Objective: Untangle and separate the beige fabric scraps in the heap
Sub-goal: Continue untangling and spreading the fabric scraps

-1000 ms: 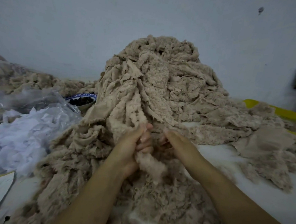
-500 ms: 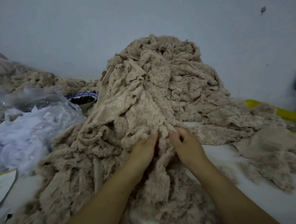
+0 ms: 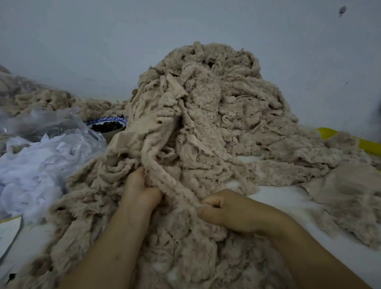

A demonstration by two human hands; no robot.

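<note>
Change: both hands have moved apart since half a second ago; left hand (image 3: 141,190) has gone out to the left, right hand (image 3: 228,211) has dropped a little toward the person; the cloth between them now reads as one drawn line rather than a bunch
Left hand: curled round the strip (image 3: 160,178) where it leaves the heap (image 3: 209,114); fingertips are buried in cloth and cannot be seen; judged to be anchoring the tangle while the other end is worked
Right hand: fingers folded into the palm with the thumb pressed against them, pinching the near end of the same strip; a closed pinch suits thin, fraying cloth that would slip from a flat palm
Strip: runs slantwise from left hand down to right hand and looks taut; its upper part is lost among folds higher up
Heap: stands tall mid-table (image 3: 293,202) against the wall; spills forward under both forearms and out to the right; most of it looks unsorted
Step in hand: probably teasing one scrap free by drawing its ends apart; early in the task
Risk: fleecy edges cling, so a hard tug may drag neighbouring scraps along
Surroundings: plastic bag (image 3: 58,134) of white scraps at left; bowl (image 3: 107,125) with dark contents behind it, touching the heap's edge or just beside it, cannot tell which
</note>
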